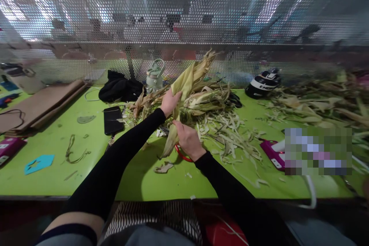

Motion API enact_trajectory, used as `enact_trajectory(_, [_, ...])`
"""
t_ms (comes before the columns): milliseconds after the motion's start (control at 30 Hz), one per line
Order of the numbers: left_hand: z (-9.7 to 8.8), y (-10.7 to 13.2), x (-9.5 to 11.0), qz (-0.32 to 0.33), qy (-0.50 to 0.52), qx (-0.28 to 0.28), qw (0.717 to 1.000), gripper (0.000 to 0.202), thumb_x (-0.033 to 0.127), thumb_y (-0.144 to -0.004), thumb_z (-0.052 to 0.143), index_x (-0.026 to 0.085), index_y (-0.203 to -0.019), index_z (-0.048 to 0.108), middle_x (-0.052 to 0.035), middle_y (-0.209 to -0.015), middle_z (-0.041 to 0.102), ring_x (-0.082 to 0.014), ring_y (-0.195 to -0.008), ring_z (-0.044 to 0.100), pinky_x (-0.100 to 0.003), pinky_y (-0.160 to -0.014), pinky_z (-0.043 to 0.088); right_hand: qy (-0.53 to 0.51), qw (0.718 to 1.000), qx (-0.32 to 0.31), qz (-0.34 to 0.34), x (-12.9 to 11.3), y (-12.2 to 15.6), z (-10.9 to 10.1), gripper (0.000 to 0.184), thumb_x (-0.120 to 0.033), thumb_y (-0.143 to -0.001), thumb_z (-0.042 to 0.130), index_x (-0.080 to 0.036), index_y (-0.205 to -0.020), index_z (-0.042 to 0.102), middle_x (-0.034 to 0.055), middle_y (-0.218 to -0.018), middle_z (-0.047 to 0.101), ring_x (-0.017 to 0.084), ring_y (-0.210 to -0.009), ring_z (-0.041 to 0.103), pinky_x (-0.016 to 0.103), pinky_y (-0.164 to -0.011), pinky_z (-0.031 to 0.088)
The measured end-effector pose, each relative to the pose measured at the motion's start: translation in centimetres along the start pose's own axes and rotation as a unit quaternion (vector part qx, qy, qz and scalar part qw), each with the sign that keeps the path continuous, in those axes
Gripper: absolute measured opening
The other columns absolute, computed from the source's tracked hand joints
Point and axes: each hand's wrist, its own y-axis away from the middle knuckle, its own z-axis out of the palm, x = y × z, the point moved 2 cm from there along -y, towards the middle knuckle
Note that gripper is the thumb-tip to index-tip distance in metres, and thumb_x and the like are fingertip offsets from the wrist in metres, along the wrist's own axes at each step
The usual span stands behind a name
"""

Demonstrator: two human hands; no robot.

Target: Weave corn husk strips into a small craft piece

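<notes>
A bundle of pale yellow corn husks is gripped by my left hand, its frayed dry end pointing up and away to the right. Just below, my right hand pinches the lower end of a husk leaf that hangs toward the table. Under the right hand a red loop, perhaps a scissor handle, partly shows; the rest is hidden. Behind both hands lies a heap of dried husks, with thin shredded strips spread to the right. One small husk scrap rests in front.
On the green table are a black phone, black cloth, a pale green bottle and a black-and-white bottle. Purple power strips lie right and left. More husks pile at right; a perforated metal screen stands behind.
</notes>
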Motion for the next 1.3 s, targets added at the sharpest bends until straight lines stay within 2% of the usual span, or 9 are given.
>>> enact_trajectory(133, [0.2, -0.6, 0.1, -0.015, -0.075, 0.011, 0.997, 0.034, 0.021, -0.092, 0.053, 0.012, -0.124, 0.061, -0.0144, -0.124, 0.07, -0.0252, -0.118, 0.064, -0.032, -0.1, 0.047, 0.007, 0.999, -0.007, -0.044, -1.8, 0.3, 0.7, 0.04, -0.009, -0.096, 0.032, -0.005, -0.118, 0.064, 0.0153, -0.081, 0.071, 0.021, -0.068, 0.065, 0.032, -0.065, 0.054])
enact_trajectory(300, [-2.3, -2.8, 0.8, -0.03, -0.171, 0.036, 0.984, 0.04, 0.02, -0.098, 0.042, 0.01, -0.136, 0.049, -0.0203, -0.127, 0.066, -0.0285, -0.122, 0.061, -0.039, -0.105, 0.043, -0.059, 0.988, -0.049, -0.135, -5.5, 1.4, 1.4, 0.029, -0.017, -0.095, 0.045, -0.017, -0.115, 0.066, 0.0022, -0.076, 0.072, 0.014, -0.068, 0.067, 0.024, -0.068, 0.056])
enact_trajectory(400, [-2.6, -3.6, 1.2, 0.004, -0.22, -0.005, 0.975, 0.037, 0.03, -0.095, 0.054, 0.016, -0.129, 0.055, -0.0137, -0.122, 0.069, -0.0273, -0.119, 0.063, -0.035, -0.101, 0.045, -0.072, 0.993, -0.022, -0.087, -4.3, 0.9, 0.7, 0.031, -0.019, -0.096, 0.045, -0.012, -0.122, 0.061, 0.0094, -0.092, 0.076, 0.017, -0.074, 0.07, 0.027, -0.068, 0.055])
enact_trajectory(533, [-0.7, -3.8, 1.2, 0.028, -0.274, -0.048, 0.96, 0.035, 0.038, -0.092, 0.06, 0.016, -0.118, 0.058, -0.014, -0.111, 0.072, -0.0288, -0.11, 0.067, -0.034, -0.094, 0.048, -0.089, 0.995, -0.017, -0.032, -2.0, 0.3, 0.1, 0.029, -0.02, -0.095, 0.052, -0.017, -0.123, 0.061, 0.0066, -0.091, 0.077, 0.016, -0.067, 0.07, 0.024, -0.062, 0.052])
enact_trajectory(933, [1.4, -3.5, -2.0, 0.052, -0.361, -0.092, 0.926, 0.067, 0.032, -0.084, 0.068, 0.009, -0.142, 0.043, -0.0225, -0.138, 0.056, -0.0312, -0.129, 0.055, -0.039, -0.106, 0.043, -0.068, 0.996, -0.042, 0.029, -0.1, 0.4, -0.1, 0.027, -0.027, -0.094, 0.057, -0.02, -0.118, 0.065, 0.0058, -0.093, 0.079, 0.018, -0.072, 0.073, 0.025, -0.065, 0.05])
enact_trajectory(1000, [0.3, -3.1, -1.6, 0.071, -0.376, -0.105, 0.918, 0.068, 0.036, -0.084, 0.069, 0.014, -0.143, 0.044, -0.018, -0.142, 0.055, -0.0295, -0.134, 0.051, -0.038, -0.111, 0.039, -0.066, 0.996, -0.045, 0.032, 0.1, 0.4, -0.1, 0.026, -0.027, -0.095, 0.055, -0.02, -0.117, 0.067, 0.0048, -0.089, 0.078, 0.018, -0.068, 0.071, 0.025, -0.061, 0.048])
enact_trajectory(1100, [-3.8, -2.9, -1.2, 0.072, -0.406, -0.091, 0.906, 0.062, 0.041, -0.09, 0.059, 0.022, -0.146, 0.043, -0.0138, -0.154, 0.044, -0.0282, -0.143, 0.041, -0.039, -0.118, 0.03, -0.064, 0.996, -0.041, 0.044, 0.3, 0.4, 0.0, 0.027, -0.024, -0.097, 0.05, -0.019, -0.117, 0.067, 0.0052, -0.088, 0.078, 0.016, -0.062, 0.068, 0.025, -0.057, 0.045])
enact_trajectory(1233, [-10.7, -2.6, -3.1, -0.06, -0.464, -0.043, 0.883, 0.089, 0.049, -0.08, 0.069, 0.011, -0.151, 0.033, -0.0314, -0.152, 0.04, -0.0482, -0.14, 0.039, -0.059, -0.111, 0.032, -0.067, 0.996, -0.033, 0.047, -0.1, 0.2, -0.2, 0.029, -0.023, -0.099, 0.047, -0.018, -0.118, 0.068, 0.0073, -0.093, 0.078, 0.017, -0.062, 0.066, 0.026, -0.058, 0.045])
enact_trajectory(1300, [-12.5, -2.1, -4.7, -0.121, -0.47, -0.054, 0.873, 0.099, 0.049, -0.073, 0.075, 0.004, -0.15, 0.031, -0.0355, -0.14, 0.051, -0.0477, -0.129, 0.052, -0.055, -0.105, 0.041, -0.073, 0.996, -0.037, 0.039, -0.6, 0.0, -0.3, 0.029, -0.025, -0.099, 0.047, -0.019, -0.117, 0.069, 0.0073, -0.095, 0.078, 0.016, -0.061, 0.066, 0.026, -0.057, 0.045])
